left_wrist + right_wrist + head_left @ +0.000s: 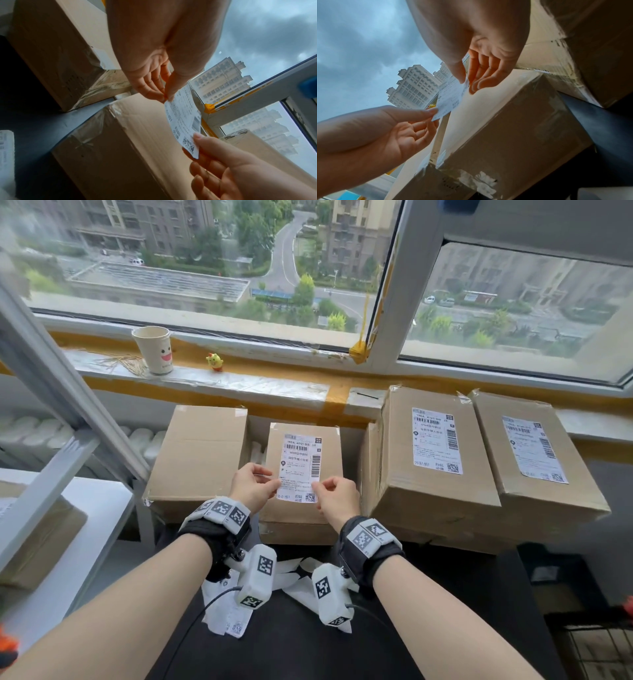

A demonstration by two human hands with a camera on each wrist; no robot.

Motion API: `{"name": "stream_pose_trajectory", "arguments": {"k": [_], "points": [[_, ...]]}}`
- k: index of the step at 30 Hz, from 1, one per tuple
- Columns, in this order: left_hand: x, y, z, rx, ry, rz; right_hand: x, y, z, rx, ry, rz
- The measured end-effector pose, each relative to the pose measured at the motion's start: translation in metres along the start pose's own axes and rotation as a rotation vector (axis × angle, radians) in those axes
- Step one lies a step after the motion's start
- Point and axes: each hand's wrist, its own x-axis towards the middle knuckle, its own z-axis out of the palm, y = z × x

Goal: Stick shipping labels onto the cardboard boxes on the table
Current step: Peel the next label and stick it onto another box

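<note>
Label (299,468) pinched (both hands) over box (301,510)

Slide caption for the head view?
Both hands, left hand and right hand, hold a shipping label over the middle box.

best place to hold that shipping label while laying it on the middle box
By its two near corners, one hand each from the near side, as the left hand and right hand pinch it now: the shipping label is thin and floppy above the middle box.
</note>
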Motion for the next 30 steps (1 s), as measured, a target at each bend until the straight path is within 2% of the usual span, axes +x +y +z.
{"name": "stream_pose_trajectory", "arguments": {"k": [10, 21, 30], "points": [[0.010, 0.002, 0.015, 0.243, 0.093, -0.009, 0.017, 0.003, -0.004, -0.168, 0.050, 0.000], [0.010, 0.002, 0.022, 0.365, 0.146, -0.025, 0.024, 0.004, 0.001, -0.362, 0.034, -0.008], [0.012, 0.004, 0.025, 0.495, 0.147, -0.036, 0.024, 0.001, 0.002, -0.430, 0.030, -0.023]]}}
